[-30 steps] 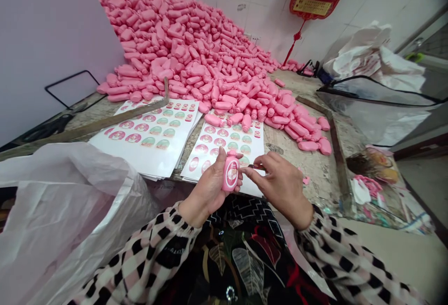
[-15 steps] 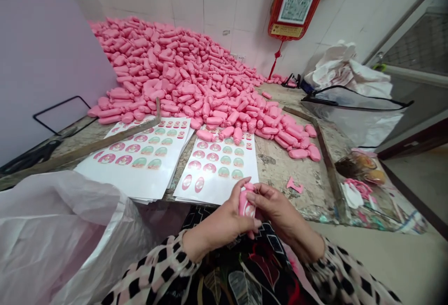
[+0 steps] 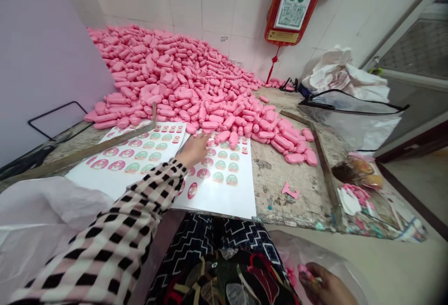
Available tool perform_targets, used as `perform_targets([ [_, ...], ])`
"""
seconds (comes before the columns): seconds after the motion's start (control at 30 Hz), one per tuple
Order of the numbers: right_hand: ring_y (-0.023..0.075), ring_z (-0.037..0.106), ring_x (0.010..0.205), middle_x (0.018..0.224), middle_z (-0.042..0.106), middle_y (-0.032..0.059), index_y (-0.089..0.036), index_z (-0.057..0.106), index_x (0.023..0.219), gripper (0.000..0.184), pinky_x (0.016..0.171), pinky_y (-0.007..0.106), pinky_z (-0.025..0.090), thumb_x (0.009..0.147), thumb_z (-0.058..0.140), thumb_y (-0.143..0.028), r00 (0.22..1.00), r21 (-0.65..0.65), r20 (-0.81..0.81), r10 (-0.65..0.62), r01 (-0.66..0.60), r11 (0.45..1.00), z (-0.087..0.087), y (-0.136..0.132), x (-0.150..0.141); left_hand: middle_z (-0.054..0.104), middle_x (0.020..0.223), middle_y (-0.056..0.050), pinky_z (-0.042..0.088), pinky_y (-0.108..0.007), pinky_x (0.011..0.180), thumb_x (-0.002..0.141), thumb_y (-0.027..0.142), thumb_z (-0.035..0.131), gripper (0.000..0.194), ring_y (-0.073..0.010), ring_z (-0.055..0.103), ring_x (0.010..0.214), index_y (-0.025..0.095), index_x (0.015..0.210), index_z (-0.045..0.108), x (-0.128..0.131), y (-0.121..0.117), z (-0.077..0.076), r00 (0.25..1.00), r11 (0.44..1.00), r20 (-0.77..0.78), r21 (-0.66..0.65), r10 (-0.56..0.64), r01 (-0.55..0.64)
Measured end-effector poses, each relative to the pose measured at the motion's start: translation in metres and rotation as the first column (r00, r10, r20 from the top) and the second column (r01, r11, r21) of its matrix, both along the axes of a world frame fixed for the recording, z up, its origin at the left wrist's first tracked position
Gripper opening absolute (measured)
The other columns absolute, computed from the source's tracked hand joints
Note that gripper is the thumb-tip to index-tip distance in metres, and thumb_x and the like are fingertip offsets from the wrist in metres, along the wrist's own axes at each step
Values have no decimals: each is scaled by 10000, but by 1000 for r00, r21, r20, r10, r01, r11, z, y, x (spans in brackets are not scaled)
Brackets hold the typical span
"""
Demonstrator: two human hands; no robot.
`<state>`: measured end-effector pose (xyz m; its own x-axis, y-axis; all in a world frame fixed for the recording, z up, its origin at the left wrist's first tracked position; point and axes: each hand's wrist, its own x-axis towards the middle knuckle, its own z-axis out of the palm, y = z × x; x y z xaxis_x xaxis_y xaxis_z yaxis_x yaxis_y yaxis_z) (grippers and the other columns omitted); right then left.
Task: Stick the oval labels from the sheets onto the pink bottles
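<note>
My left hand [image 3: 196, 149] reaches forward over the right sticker sheet [image 3: 238, 202], at the near edge of the heap of pink bottles [image 3: 164, 72]. Its bent fingers cover the spot where a bottle lay; whether they grip one is hidden. Low at the right, beyond the table edge, my right hand [image 3: 325, 287] holds a small pink bottle [image 3: 305, 272] with a label partly in sight. A clear plastic bag [image 3: 336, 251] with pink items in it lies beneath this hand. Two bottles rest on the sheet just right of my left fingers.
A second stack of sticker sheets [image 3: 87, 181] lies left, under a wooden strip [image 3: 94, 149]. A pink T-shaped scrap [image 3: 290, 190] and another wooden strip [image 3: 324, 169] lie right. A white sack [image 3: 45, 221] stands at front left, and a zipped clear bag [image 3: 353, 109] at back right.
My hands were together around one labelled bottle and have parted. The right took a pink bottle down to the bag at lower right; the left moved forward to the heap. The view tilted up.
</note>
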<state>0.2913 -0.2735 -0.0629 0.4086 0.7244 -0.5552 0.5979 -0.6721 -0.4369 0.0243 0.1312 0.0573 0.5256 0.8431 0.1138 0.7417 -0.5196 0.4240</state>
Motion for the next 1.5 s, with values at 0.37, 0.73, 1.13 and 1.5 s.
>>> perform_targets([
  [0.37,242,617,830,892,691,48,-248,666,910,275,717,336,445,803,459,-393,979,396,139,146,-190,899,115,81,22,617,845,-98,259,-467,920,694,139,502,250,-299,484,1014,117,918,610,5,27,-13,999,993,53,116,-12,6],
  [0.73,157,569,868,987,636,42,-220,625,1022,313,754,269,402,870,421,-402,901,618,194,389,-420,665,113,224,-59,555,674,22,429,-224,516,677,378,625,352,-109,549,539,172,940,516,-46,-98,-1,687,840,592,-540,423,-51],
  [1.13,190,530,888,948,576,64,-227,574,995,313,686,280,356,919,312,-381,737,372,522,429,-649,663,94,257,-184,288,1444,-78,399,-364,947,802,282,514,459,-253,416,1228,253,1258,480,-89,-179,-40,999,987,15,-155,50,-47],
  [1.5,175,547,842,944,573,47,-237,579,976,294,626,271,339,911,330,-378,668,266,591,453,-691,672,95,260,-189,140,1494,-66,450,-362,872,865,264,424,467,-243,507,1129,307,1329,385,-87,-187,-59,996,996,-61,-53,66,-69],
])
